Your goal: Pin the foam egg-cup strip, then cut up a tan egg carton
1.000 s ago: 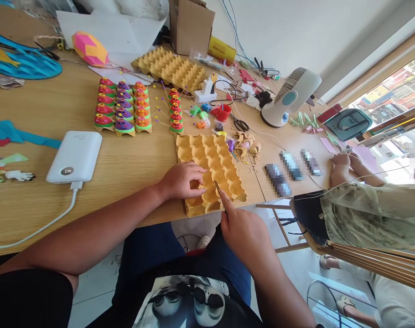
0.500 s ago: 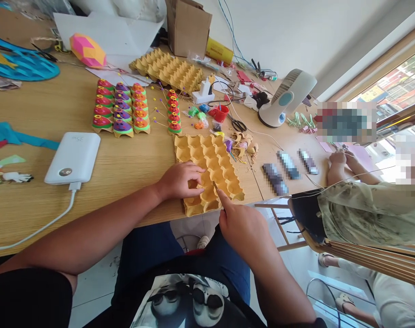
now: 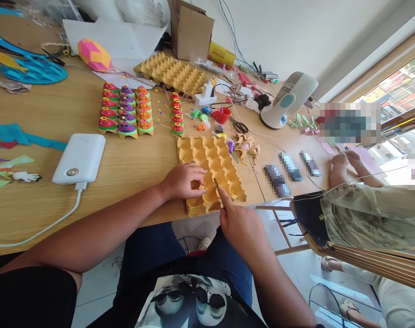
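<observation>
A yellow egg-carton tray [image 3: 221, 160] lies at the table's front edge. My left hand [image 3: 185, 181] rests on its left side, fingers apart and bent over the cups. My right hand [image 3: 241, 223] is closed around a small knife [image 3: 217, 185], index finger along its back and the tip at the tray's middle. Behind it stand painted carton strips in red [image 3: 108, 111], purple [image 3: 127, 116] and orange [image 3: 145, 115], and a separate red and green strip [image 3: 177, 116].
A white power bank [image 3: 79, 158] with a cable lies left. Behind are a larger yellow carton [image 3: 171, 73], a red cup [image 3: 222, 115], scissors [image 3: 241, 126] and a white fan [image 3: 289, 101]. Torn carton scraps [image 3: 246, 146] lie right. A person sits at the far right.
The whole view has shifted slightly, so things on the table appear a little further right. Both hands stay at nearly the same places on the tray.
</observation>
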`<state>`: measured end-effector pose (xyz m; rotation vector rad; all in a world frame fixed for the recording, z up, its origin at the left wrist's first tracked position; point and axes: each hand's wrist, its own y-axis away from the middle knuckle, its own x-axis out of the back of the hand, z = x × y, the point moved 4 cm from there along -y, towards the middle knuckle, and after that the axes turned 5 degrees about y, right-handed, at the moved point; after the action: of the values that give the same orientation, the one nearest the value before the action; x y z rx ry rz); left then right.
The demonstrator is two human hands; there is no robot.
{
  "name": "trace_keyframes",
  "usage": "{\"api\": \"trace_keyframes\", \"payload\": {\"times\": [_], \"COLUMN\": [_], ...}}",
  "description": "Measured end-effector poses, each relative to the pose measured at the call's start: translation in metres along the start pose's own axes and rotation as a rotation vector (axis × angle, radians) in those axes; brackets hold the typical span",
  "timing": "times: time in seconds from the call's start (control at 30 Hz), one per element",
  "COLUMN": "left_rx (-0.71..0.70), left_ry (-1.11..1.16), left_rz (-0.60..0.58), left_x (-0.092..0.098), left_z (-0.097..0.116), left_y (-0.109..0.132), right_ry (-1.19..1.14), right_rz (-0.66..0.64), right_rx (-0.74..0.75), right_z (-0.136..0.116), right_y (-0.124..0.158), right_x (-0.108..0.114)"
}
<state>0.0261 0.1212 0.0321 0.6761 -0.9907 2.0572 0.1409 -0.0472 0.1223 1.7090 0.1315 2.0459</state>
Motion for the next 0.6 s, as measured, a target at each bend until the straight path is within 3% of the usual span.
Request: {"api": "trace_keyframes", "payload": {"times": [0.2, 0.6], "left_rx": [-0.002, -0.004], "left_ry": [0.003, -0.002], "left_rz": [-0.001, 0.006], "left_x": [-0.0003, -0.0001], "left_z": [0.0002, 0.0009], "left_y": [-0.0006, -0.0005], "right_ry": [0.053, 0.054], "right_rz": [-0.021, -0.023], "right_rx": [0.008, 0.006], "right_z": [-0.0004, 0.0003], "right_y": [-0.0059, -0.0099], "right_x": [0.0133, 0.0107]}}
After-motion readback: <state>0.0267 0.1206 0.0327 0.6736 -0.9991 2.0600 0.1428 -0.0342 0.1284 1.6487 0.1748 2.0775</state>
